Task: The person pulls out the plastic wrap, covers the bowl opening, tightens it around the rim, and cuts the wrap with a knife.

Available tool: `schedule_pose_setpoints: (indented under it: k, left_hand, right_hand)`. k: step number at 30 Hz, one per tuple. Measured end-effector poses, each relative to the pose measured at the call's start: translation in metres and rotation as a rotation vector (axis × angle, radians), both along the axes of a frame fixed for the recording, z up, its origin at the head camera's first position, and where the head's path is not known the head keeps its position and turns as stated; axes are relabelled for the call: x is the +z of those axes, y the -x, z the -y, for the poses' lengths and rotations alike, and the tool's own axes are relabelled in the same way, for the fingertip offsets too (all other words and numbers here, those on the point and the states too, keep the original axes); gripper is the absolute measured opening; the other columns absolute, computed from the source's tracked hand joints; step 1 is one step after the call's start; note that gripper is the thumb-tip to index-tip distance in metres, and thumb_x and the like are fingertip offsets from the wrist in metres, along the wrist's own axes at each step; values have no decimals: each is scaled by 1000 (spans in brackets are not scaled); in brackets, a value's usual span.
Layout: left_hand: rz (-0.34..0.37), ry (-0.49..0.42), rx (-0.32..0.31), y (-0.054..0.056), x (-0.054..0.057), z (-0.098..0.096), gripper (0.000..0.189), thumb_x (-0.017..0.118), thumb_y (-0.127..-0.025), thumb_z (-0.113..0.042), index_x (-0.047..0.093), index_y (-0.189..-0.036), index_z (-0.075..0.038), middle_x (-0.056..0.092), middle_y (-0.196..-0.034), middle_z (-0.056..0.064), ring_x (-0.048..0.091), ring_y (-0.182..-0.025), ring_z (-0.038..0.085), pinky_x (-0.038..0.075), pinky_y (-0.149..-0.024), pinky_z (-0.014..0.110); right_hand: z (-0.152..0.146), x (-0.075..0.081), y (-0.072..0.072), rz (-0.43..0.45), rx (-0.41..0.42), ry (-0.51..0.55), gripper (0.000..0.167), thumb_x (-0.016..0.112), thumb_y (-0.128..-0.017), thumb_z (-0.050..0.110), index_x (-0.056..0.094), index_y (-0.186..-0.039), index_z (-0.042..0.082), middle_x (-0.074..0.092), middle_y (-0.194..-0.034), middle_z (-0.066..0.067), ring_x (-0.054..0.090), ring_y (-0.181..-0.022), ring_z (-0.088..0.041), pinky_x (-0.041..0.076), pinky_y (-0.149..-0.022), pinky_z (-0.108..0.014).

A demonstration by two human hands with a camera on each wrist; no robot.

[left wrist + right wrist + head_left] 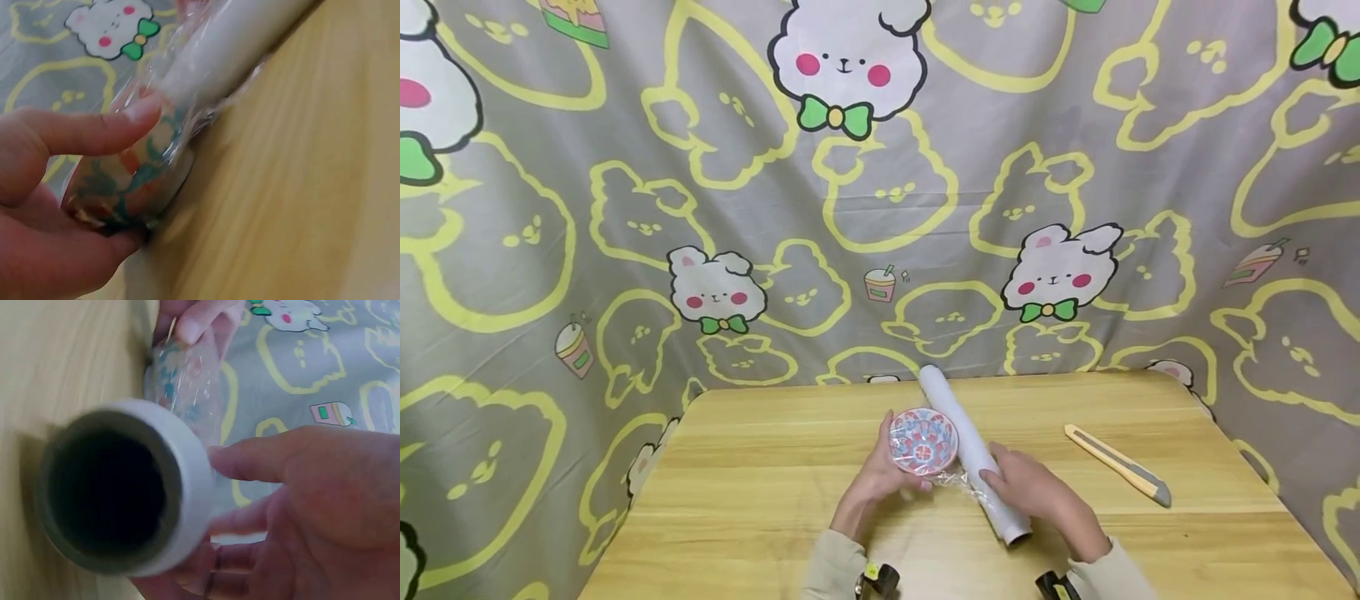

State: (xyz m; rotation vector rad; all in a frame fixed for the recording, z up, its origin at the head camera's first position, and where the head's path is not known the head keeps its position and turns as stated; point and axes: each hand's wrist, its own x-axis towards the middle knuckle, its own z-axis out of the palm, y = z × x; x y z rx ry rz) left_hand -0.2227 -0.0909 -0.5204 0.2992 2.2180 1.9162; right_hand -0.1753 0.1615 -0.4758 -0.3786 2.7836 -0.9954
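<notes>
At lower centre, left hand (882, 468) gripped a bowl (923, 443), right hand (1030, 483) a film roll (964, 427).
Keeping clear wrap (953, 479) evenly taut seemed wise.

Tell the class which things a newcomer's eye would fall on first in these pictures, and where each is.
Probably first comes the grey cloth behind the table, with its white animal faces and green bows. Next is the red-and-blue patterned bowl in the left hand, with the roll of clear film just right of it, held by the right hand. The utility knife lies farther right on the table.
</notes>
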Motion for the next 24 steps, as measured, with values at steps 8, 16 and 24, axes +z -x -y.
schedule_pose_setpoints:
  k: [8, 16, 24]
  left_hand:
    - [-41, -183, -153, 17, -13, 16, 127, 82, -58, 22, 10, -161, 0, 29, -158, 29, 36, -142, 45, 22, -123, 55]
    - [-30, -230, -200, 25, -22, 27, 121, 80, -62, 20, 14, -161, -1, 33, -157, 29, 36, -142, 44, 30, -121, 48]
    - [-49, -221, -246, 30, -23, 28, 119, 82, -64, 17, 14, -160, 0, 36, -154, 27, 41, -139, 41, 37, -118, 41]
  right_hand:
    - [9, -2, -9, 196, -58, 233, 65, 64, -102, 18, 34, -146, -19, 65, -109, -31, 69, -80, -32, 60, -59, -47]
    - [14, -9, 7, 109, -165, 312, 37, 61, -103, 20, 55, -119, -13, 64, -91, -14, 63, -76, -24, 58, -64, -39]
    - [9, -24, 27, 233, -164, 446, 55, 53, -107, 26, 46, -137, -20, 66, -104, -18, 65, -83, -25, 61, -65, -42]
